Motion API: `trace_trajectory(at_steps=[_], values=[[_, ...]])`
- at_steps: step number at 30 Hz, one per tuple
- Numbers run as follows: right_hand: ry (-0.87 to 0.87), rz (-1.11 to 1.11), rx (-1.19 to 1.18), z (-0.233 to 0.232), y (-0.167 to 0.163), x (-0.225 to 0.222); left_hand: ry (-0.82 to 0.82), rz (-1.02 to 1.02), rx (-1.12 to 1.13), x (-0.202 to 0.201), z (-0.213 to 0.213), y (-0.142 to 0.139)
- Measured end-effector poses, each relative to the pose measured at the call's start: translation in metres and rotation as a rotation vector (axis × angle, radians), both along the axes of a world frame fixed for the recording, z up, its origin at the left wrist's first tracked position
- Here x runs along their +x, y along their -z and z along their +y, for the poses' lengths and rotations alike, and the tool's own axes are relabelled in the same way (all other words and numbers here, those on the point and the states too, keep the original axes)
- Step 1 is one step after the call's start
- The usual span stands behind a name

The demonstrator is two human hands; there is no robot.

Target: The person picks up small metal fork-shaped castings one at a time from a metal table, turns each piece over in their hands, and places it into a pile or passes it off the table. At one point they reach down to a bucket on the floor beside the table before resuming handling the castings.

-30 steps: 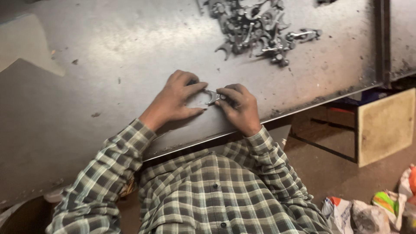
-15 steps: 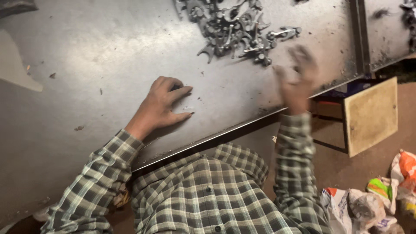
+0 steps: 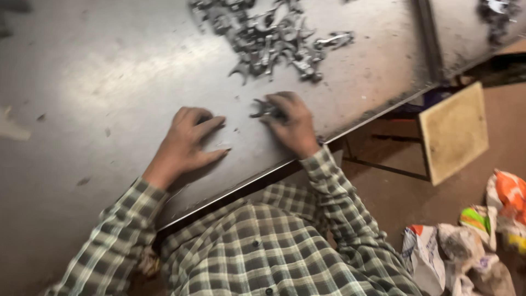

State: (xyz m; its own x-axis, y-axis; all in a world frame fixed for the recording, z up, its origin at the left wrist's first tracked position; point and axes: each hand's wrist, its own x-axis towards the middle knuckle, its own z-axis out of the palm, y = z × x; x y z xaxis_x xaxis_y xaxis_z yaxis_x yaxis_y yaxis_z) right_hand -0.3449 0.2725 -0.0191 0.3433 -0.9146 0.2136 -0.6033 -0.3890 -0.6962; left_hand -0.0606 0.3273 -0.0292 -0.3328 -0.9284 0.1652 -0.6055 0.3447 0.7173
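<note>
Small metal part (image 3: pixel 264 108) gripped by right hand (image 3: pixel 293 123), fingers closed on it, near front edge of metal surface (image 3: pixel 98 71). Long axis not clearly seen. Left hand (image 3: pixel 189 143) laid flat, open, just beside. Pile of metal parts (image 3: pixel 274 41) located toward far edge, nearer right hand.

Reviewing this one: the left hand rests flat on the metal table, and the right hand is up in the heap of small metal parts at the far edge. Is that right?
Not quite. The head view shows the right hand near the table's front edge, fingers on a few small metal parts, apart from the heap farther up. The left hand does rest flat on the metal table.
</note>
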Motion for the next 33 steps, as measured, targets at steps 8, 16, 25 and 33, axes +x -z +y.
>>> trace_trajectory(at_steps=[8,16,25,33], values=[[-0.094,0.108,-0.070,0.028,-0.003,0.026,0.002,0.044,0.013,0.004,-0.001,0.002],[-0.160,0.097,0.008,0.029,-0.003,0.043,0.010,0.053,0.001,0.005,0.000,0.001],[0.123,-0.946,0.481,-0.011,0.016,-0.019,0.000,0.027,0.081,0.003,-0.001,0.001],[0.366,0.212,-0.196,-0.051,0.032,-0.032,-0.005,0.016,0.061,0.001,-0.001,-0.001]])
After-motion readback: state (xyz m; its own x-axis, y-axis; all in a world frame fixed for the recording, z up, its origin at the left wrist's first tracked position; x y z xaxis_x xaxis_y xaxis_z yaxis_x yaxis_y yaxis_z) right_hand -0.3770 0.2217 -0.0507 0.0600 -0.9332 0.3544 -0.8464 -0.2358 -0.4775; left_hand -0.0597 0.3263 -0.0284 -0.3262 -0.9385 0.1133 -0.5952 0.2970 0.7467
